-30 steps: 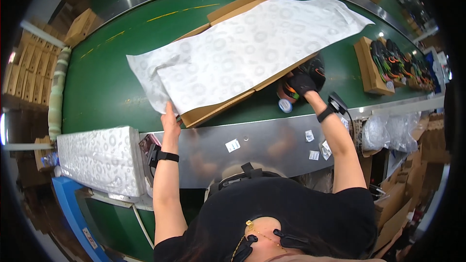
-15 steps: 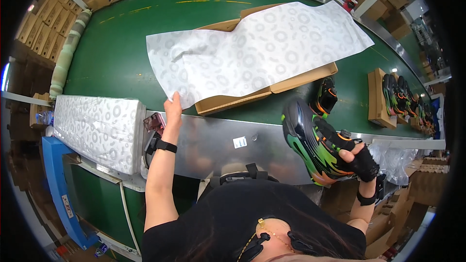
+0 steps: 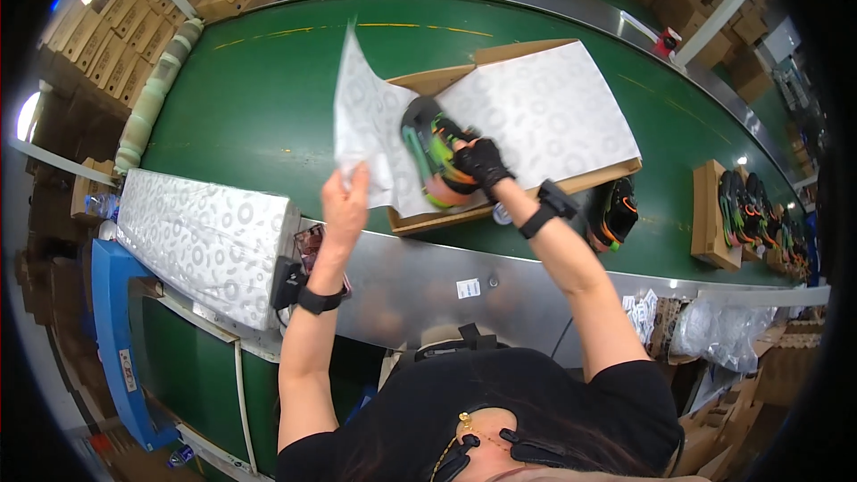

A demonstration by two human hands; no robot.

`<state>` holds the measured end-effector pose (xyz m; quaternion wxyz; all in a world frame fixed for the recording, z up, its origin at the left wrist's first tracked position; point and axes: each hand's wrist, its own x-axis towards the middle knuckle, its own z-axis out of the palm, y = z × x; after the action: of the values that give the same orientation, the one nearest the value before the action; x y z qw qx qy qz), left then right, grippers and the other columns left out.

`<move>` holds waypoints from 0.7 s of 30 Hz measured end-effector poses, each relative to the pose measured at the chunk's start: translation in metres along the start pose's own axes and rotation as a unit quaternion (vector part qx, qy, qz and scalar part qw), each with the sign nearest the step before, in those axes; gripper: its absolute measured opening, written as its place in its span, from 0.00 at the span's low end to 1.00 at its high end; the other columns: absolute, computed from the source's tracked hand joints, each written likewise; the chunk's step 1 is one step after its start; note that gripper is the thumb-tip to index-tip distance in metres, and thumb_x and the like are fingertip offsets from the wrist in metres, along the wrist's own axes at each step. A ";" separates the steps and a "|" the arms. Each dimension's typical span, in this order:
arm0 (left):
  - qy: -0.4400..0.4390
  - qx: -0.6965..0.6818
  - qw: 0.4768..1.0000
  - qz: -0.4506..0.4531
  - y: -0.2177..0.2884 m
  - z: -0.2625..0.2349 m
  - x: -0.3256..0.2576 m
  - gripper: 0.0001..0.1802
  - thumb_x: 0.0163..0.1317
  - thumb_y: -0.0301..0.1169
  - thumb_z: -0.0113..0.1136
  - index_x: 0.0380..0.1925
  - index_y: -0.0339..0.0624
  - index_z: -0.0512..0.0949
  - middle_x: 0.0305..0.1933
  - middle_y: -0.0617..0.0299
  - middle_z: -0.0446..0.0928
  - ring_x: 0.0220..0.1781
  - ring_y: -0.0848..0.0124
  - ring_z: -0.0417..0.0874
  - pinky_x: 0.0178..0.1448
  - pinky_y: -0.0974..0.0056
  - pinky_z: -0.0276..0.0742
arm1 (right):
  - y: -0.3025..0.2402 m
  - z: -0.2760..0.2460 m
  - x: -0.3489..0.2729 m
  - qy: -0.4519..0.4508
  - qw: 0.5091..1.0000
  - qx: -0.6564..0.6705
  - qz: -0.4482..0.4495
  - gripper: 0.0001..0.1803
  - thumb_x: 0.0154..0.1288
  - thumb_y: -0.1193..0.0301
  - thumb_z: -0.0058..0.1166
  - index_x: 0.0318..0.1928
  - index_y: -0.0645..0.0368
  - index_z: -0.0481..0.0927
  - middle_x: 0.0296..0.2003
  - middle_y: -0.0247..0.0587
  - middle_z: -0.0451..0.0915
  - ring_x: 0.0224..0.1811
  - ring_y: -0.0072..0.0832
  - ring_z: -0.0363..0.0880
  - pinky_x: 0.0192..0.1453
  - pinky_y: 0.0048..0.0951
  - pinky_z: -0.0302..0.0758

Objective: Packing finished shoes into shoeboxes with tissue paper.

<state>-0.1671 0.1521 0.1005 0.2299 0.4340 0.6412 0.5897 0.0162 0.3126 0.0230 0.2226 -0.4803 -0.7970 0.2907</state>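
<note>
So the left hand (image 3: 346,205) is pinching the lifted end of a white, grey-patterned sheet of paper (image 3: 553,116) at the left of an open brown cardboard box (image 3: 428,223). The black-gloved right hand (image 3: 482,161) has its fingers clamped on a black, green and orange sneaker (image 3: 435,156) over the box's left half. A matching sneaker (image 3: 616,211) sits on the green surface (image 3: 268,125), right of the box.
</note>
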 end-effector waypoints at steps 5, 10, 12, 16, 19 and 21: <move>-0.236 0.094 0.967 0.010 -0.008 0.082 0.020 0.24 0.54 0.40 0.54 0.45 0.33 0.68 0.36 0.49 0.74 0.32 0.66 0.75 0.37 0.63 0.72 | 0.000 0.085 -0.009 -0.130 0.968 0.206 0.054 0.16 0.59 0.62 0.36 0.31 0.57 0.76 0.24 0.49 0.77 0.30 0.44 0.76 0.34 0.40 0.71; -0.280 0.155 0.946 -0.039 -0.022 0.104 0.073 0.22 0.56 0.43 0.51 0.40 0.32 0.73 0.45 0.47 0.72 0.35 0.56 0.76 0.43 0.60 0.71 | -0.044 -0.016 -0.061 -0.122 0.986 0.052 -0.098 0.14 0.57 0.64 0.41 0.37 0.57 0.76 0.31 0.48 0.76 0.33 0.42 0.75 0.36 0.35 0.71; -0.283 0.257 0.924 -0.025 -0.019 0.120 0.083 0.21 0.57 0.43 0.50 0.36 0.33 0.75 0.43 0.48 0.73 0.36 0.56 0.76 0.45 0.61 0.70 | -0.025 -0.040 -0.096 0.062 0.977 0.176 -0.104 0.10 0.56 0.69 0.47 0.35 0.61 0.75 0.30 0.47 0.77 0.32 0.39 0.76 0.38 0.32 0.72; -0.167 0.365 0.834 0.379 -0.093 0.139 0.075 0.22 0.58 0.46 0.46 0.29 0.36 0.77 0.29 0.54 0.77 0.37 0.59 0.76 0.52 0.54 0.63 | 0.026 -0.103 -0.144 0.215 0.976 0.013 -0.038 0.04 0.52 0.74 0.51 0.29 0.61 0.74 0.25 0.45 0.75 0.29 0.39 0.74 0.34 0.33 0.71; -0.415 0.551 0.712 0.134 -0.067 0.148 0.076 0.29 0.51 0.58 0.46 0.29 0.41 0.80 0.31 0.55 0.78 0.40 0.59 0.77 0.59 0.44 0.48 | 0.084 -0.139 -0.169 0.313 0.937 -0.155 -0.010 0.04 0.50 0.73 0.52 0.25 0.58 0.72 0.24 0.41 0.72 0.29 0.39 0.71 0.34 0.37 0.67; -0.486 0.649 0.586 0.024 -0.057 0.149 0.080 0.33 0.44 0.64 0.48 0.31 0.47 0.80 0.33 0.57 0.78 0.42 0.63 0.76 0.58 0.40 0.45 | 0.105 -0.157 -0.184 0.302 0.915 -0.259 0.072 0.06 0.52 0.69 0.52 0.25 0.57 0.74 0.25 0.39 0.74 0.31 0.39 0.72 0.35 0.37 0.67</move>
<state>-0.1048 0.3049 0.0341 0.1506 0.7047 0.6360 -0.2760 0.2635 0.2258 0.0526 0.2989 -0.6423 -0.7023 -0.0698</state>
